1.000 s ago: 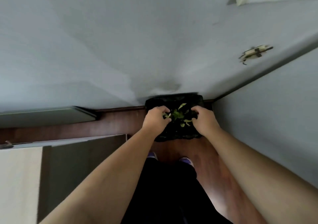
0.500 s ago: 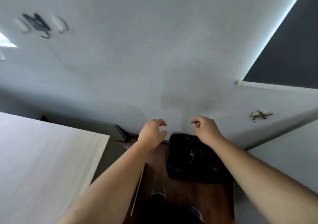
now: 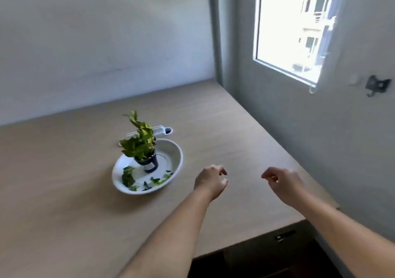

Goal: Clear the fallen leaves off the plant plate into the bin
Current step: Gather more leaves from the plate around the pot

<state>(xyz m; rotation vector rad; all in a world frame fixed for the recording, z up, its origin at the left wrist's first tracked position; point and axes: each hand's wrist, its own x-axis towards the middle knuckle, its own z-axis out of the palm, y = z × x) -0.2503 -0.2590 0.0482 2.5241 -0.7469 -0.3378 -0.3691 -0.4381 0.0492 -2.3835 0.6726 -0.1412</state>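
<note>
Both grips were loosely curled and empty: left hand (image 3: 210, 180), right hand (image 3: 283, 183). Fallen leaves (image 3: 147, 181) lay in the plate (image 3: 175, 156) at ten o'clock on the counter (image 3: 64, 192). A careless reach might topple the potted plant (image 3: 142, 147).
</note>
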